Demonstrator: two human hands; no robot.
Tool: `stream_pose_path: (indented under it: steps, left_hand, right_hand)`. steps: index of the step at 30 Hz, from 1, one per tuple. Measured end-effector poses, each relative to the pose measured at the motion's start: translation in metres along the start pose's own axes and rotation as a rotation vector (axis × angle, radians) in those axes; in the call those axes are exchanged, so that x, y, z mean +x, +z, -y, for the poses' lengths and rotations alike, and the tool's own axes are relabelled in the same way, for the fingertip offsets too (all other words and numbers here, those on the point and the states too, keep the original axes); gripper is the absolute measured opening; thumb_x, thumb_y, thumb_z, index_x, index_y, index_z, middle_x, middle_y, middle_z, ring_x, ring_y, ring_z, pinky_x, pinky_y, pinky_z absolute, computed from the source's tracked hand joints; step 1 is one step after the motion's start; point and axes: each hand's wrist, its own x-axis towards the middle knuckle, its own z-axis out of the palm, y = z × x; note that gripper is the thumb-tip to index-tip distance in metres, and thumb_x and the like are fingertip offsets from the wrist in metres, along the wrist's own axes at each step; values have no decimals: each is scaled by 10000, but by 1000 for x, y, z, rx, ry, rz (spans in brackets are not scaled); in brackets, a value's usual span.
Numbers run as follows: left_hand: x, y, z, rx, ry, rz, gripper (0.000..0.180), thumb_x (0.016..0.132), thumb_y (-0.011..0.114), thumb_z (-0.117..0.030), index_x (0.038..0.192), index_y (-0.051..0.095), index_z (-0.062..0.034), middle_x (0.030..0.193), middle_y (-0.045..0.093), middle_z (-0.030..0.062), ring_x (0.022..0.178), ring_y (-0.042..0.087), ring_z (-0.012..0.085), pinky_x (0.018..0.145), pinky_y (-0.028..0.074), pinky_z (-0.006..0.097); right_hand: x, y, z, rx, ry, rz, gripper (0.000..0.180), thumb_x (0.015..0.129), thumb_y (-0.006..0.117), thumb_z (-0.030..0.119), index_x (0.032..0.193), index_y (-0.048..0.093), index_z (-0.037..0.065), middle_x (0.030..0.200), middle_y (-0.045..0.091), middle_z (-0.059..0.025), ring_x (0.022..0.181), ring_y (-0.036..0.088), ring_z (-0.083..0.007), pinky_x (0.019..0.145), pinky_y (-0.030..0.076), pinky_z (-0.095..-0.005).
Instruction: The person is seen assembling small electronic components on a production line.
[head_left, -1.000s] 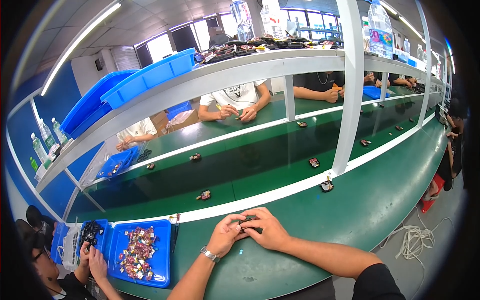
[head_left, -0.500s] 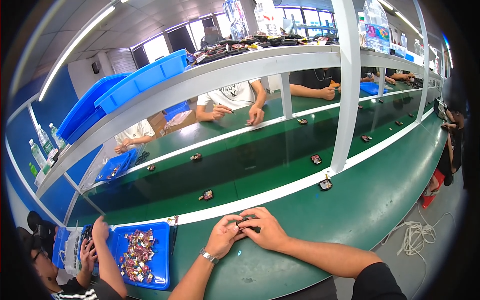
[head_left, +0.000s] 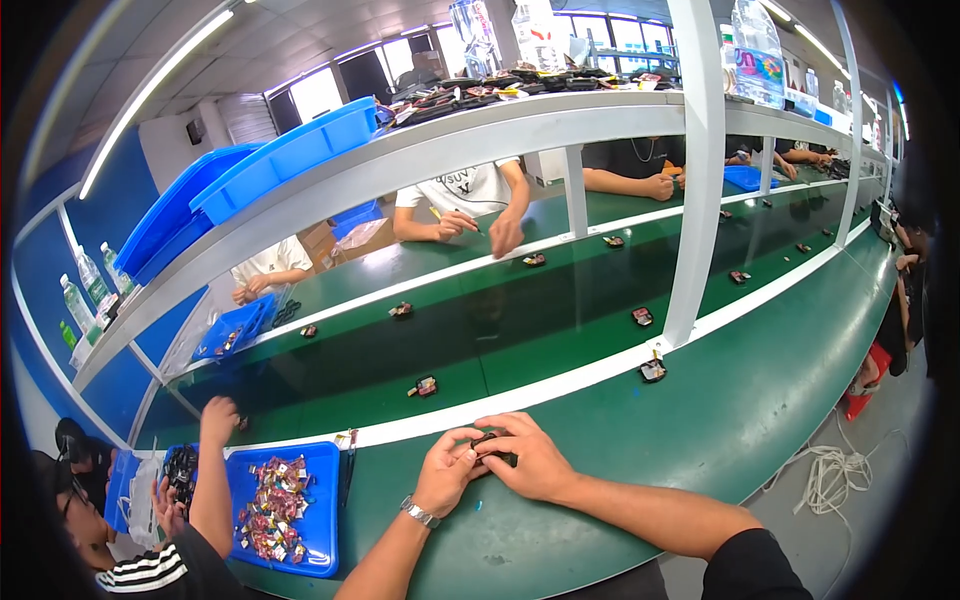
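Room: factory hall as I see it through the head camera, with ceiling strip lights, windows at the back and a blue wall on my left.
Bench: long green workbench (head_left: pixel 760 420) curving off to the right, with a darker green conveyor belt (head_left: pixel 520 340) running along its middle between white edge strips.
Shelf: white shelf (head_left: pixel 480 140) on posts over the belt, carrying stacked blue bins (head_left: pixel 250 180) and water bottles.
Other people: workers sit across the belt, one in a white shirt; a person in a striped sleeve on my left reaches toward the belt edge.
Blue tray: blue tray (head_left: pixel 310 520) on the bench to my left, filled with small mixed parts.
Belt items: small dark units lie well apart along the belt, one (head_left: pixel 427 386) just beyond my hands.
Left hand: my left hand (head_left: pixel 446 478), watch on the wrist, has its fingers curled closed onto the small dark part (head_left: pixel 487 441).
Right hand: my right hand (head_left: pixel 532 462) pinches the same part from the other side, fingers closed over it.
Part position: held between both hands just above the near bench, mostly hidden by my fingers.
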Motion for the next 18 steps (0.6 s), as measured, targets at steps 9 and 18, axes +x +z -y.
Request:
stream_pose_path:
  steps: [9, 18]
  left_hand:
    - [0, -2, 0, -32, 11, 28, 267, 975, 527, -77, 1231, 464, -35, 1220, 613, 163, 1105, 612, 230, 952, 520, 399]
    - [2, 2, 3, 31, 27, -28, 273, 977, 519, -73, 1241, 466, -27, 1206, 613, 144, 1102, 609, 212, 959, 520, 388]
  right_hand:
    - [0, 3, -4, -8, 10, -20, 149, 796, 671, 50, 934, 724, 64, 1217, 594, -57, 1130, 527, -253, 887, 509, -340]
    - [2, 1, -7, 16, 0, 11, 174, 787, 706, 76, 959, 723, 90, 1240, 579, -58, 1110, 530, -258, 880, 507, -351]
